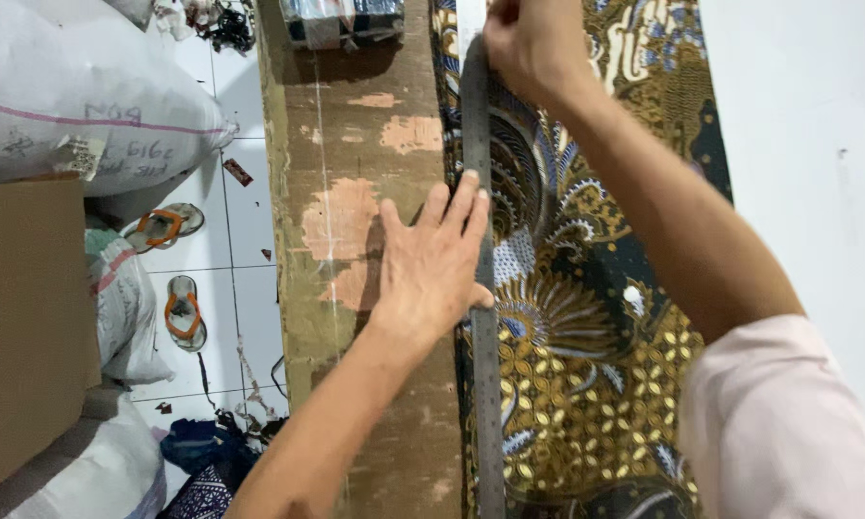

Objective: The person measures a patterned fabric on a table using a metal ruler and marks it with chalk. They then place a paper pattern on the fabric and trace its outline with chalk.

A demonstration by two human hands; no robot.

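A long grey metal ruler [484, 384] lies along the left edge of a dark patterned batik cloth [586, 317] with gold, blue and white motifs. My left hand [432, 269] lies flat with fingers together, pressing on the ruler's middle and the worn table beside it. My right hand [529, 43] is at the ruler's far end, fingers curled down on it and the cloth. Whether that hand holds a small tool is hidden.
The worn brown wooden table [346, 192] has peeled patches. A wrapped bundle [341, 19] sits at its far end. On the white tiled floor left of it lie orange-strapped sandals [183, 312], white sacks [77, 106], a cardboard box [24, 317] and cloth scraps [202, 461].
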